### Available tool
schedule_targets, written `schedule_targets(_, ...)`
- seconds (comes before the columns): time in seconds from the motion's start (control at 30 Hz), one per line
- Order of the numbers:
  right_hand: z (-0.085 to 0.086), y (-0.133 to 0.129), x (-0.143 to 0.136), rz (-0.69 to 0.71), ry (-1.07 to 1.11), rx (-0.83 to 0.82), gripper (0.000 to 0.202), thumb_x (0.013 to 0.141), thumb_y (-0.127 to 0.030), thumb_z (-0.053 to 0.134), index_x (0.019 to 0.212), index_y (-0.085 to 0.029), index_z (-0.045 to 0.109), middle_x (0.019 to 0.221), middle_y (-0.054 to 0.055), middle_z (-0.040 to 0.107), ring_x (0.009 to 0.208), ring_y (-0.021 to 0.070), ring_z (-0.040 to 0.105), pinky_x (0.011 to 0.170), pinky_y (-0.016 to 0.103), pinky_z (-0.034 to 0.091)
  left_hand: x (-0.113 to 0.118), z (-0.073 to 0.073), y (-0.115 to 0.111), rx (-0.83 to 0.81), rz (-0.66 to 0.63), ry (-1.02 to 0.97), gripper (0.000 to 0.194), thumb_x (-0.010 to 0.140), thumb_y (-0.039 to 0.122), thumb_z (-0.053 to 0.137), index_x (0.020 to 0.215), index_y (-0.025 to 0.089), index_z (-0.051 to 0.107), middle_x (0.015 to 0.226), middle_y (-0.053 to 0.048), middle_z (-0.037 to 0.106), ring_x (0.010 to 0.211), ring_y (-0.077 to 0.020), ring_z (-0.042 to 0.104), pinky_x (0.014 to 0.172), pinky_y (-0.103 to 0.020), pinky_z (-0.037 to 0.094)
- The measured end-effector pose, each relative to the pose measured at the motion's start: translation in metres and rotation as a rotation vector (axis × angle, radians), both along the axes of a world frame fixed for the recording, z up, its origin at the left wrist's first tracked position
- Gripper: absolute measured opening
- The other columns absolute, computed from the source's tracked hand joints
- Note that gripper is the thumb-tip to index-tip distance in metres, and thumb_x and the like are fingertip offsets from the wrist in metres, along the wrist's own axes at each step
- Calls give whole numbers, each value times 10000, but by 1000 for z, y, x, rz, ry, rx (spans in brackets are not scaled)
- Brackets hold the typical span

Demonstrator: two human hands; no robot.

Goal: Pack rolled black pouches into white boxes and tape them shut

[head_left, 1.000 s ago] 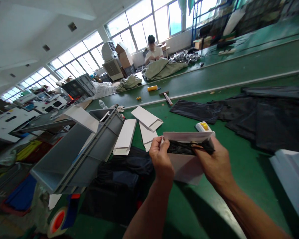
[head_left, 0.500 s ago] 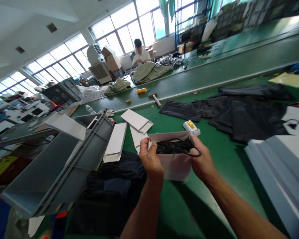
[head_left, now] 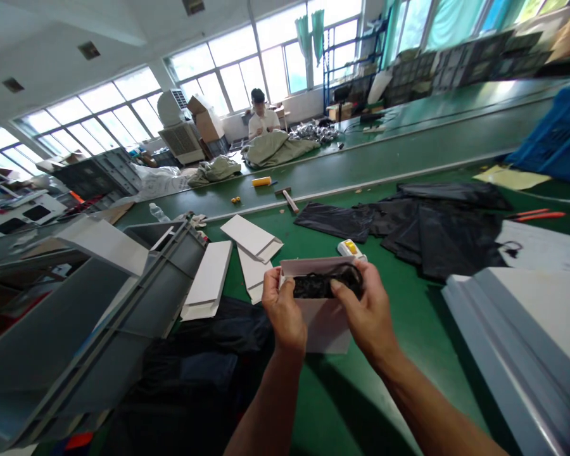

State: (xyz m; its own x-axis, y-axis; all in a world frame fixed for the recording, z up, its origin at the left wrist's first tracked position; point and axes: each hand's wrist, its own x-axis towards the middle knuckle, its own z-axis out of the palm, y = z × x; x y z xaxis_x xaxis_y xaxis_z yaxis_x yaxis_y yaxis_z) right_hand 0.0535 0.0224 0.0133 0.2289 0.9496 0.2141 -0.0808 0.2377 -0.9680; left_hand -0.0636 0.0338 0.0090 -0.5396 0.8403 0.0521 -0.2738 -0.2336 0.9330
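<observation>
Between my hands a white cardboard box (head_left: 325,326) stands with its top open. Black corded material (head_left: 311,286) fills its mouth, and a dark loop of cord shows at the right end. My left hand (head_left: 285,310) grips the box's left end, its thumb at the opening. My right hand (head_left: 368,310) is wrapped round the right end, with the thumb pressing on the black material. Just behind the box lies a white device with a yellow part (head_left: 350,247). To the left are several flat white cartons (head_left: 209,275).
A grey plastic crate (head_left: 123,342) stands at left with a white carton on its rim. Black bags (head_left: 437,234) lie at back right, near red-handled pliers (head_left: 541,215). White cartons (head_left: 527,323) are stacked at right. A co-worker (head_left: 263,120) sits across the green table (head_left: 408,335).
My right thumb has moved from the box's right end onto the black material. The cord loop that hung over the edge is now tucked up inside. The view has turned slightly right.
</observation>
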Motion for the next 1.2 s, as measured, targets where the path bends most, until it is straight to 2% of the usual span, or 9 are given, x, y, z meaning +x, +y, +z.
schedule_targets(0.17, -16, -1, 7, 145, 218, 119, 453, 767, -357, 646, 1195, -231, 568, 1155, 58, 623, 1089, 258, 561, 937, 382, 443, 0, 0, -1, 6, -1, -26, 187, 740, 198, 583, 926, 194, 591, 813, 33, 611, 759, -119, 552, 744, -232, 440)
schedule_targets(0.27, -21, -1, 8, 17, 245, 110, 378, 809, -402, 597, 1137, -214, 593, 1122, 73, 624, 1052, 257, 576, 913, 399, 453, 0, 1, 1, 10, -8, 3, 161, 747, 191, 569, 906, 192, 592, 808, 34, 606, 744, -113, 546, 735, -223, 435)
schedule_targets(0.4, -10, -6, 9, -354, -103, 149, 346, 812, -390, 683, 1093, -207, 599, 1036, 62, 620, 905, 205, 586, 782, 328, 471, -2, -2, 3, 24, -19, 23, 153, 763, 191, 558, 914, 201, 584, 823, 32, 604, 757, -119, 549, 742, -231, 441)
schedule_targets(0.5, 7, -12, 14, -435, -420, 246, 135, 870, -338, 648, 875, -203, 653, 779, 8, 596, 675, 148, 538, 638, 285, 424, -3, -5, 5, 28, 0, 52, 140, 775, 192, 553, 911, 202, 585, 826, 29, 600, 761, -121, 545, 739, -228, 439)
schedule_targets(0.63, 30, -13, 9, -501, -847, 523, 115, 894, -241, 622, 800, -184, 657, 743, 20, 560, 654, 144, 503, 610, 301, 370, -2, -6, 5, 44, 15, 79, 135, 778, 187, 545, 906, 200, 587, 839, 22, 601, 770, -125, 545, 739, -230, 443)
schedule_targets(0.7, 39, -9, 0, -452, -1134, 593, 150, 896, -211, 600, 757, -180, 650, 739, 43, 572, 697, 180, 501, 635, 344, 339, -3, -5, 3, 55, 17, 71, 142, 772, 175, 537, 904, 200, 585, 838, 22, 597, 760, -124, 542, 734, -230, 448)
schedule_targets(0.83, 55, -2, -15, -143, -1505, 561, 206, 884, -236, 609, 682, -199, 632, 732, 57, 627, 836, 270, 504, 704, 415, 286, -3, -2, -1, 49, 15, 85, 135, 773, 164, 525, 889, 198, 584, 827, 21, 591, 738, -121, 531, 705, -226, 447)
schedule_targets(1.03, 48, -12, -2, -60, -1294, 647, 187, 930, -171, 501, 1046, -195, 645, 983, 60, 694, 971, 253, 556, 947, 509, 272, -3, -5, 4, 67, 33, 86, 124, 781, 167, 520, 883, 202, 581, 818, 22, 585, 760, -129, 537, 729, -235, 447)
schedule_targets(1.2, 23, -21, 19, -361, -825, 647, 153, 885, -182, 519, 995, -209, 622, 1089, 92, 608, 1020, 250, 560, 916, 461, 372, -4, -9, 9, 63, 66, 140, 129, 785, 171, 525, 890, 205, 592, 842, 19, 595, 802, -136, 542, 765, -240, 432)
